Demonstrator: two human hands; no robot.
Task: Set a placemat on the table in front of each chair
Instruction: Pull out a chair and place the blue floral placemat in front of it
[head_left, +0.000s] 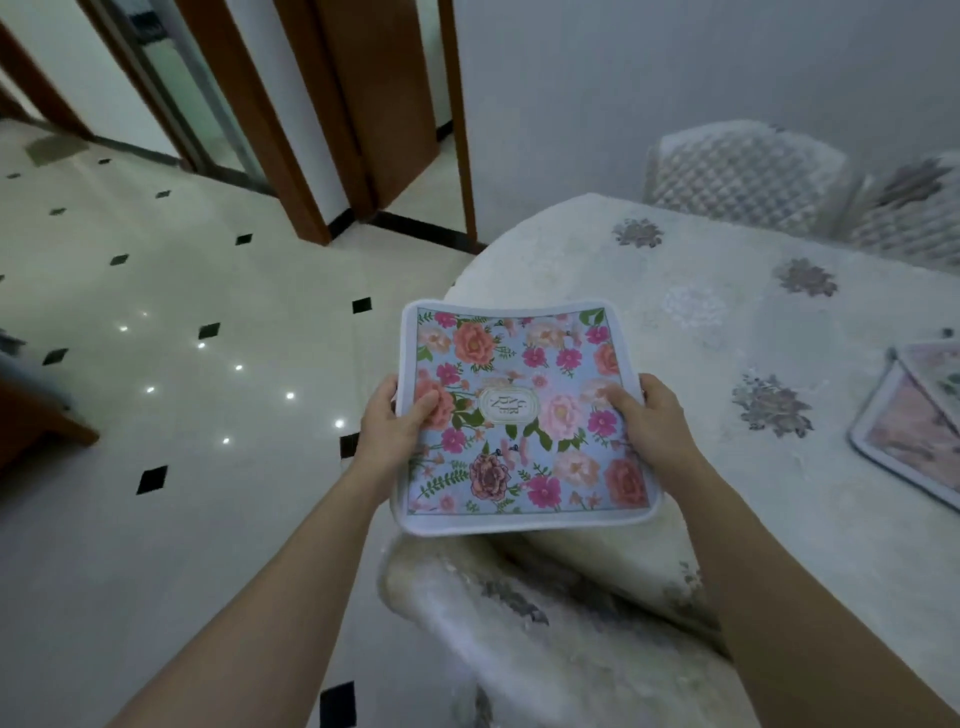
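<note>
Pale tiles (156, 322) with small black diamond insets are filling the left side of the view, catching points of ceiling light. Brown door frames (306, 130) are standing at the far edge of that floor, against a plain white wall.

Moving right, the left hand (392, 431) is gripping the left edge of a floral mat (519, 410), thumb lying on the printed face and fingers hidden beneath. That mat is being held up in the air over the near rounded end of the table (675, 364), sagging a little between the two grips, its far edge curling up. Pink, coral and magenta flowers are covering its blue ground, with a small pale label at the centre. The right hand (652, 421) is clamping the opposite edge in the same way, thumb on top.

Past the hands, a cream cloth (597, 597) with grey flower patches is covering the table and draping off its near end in folds. Further right, more mats (914, 431) are lying on the cloth at the frame's edge, overlapping one another. Behind the table, two quilted chair backs (743, 171) are standing close against its far side.
</note>
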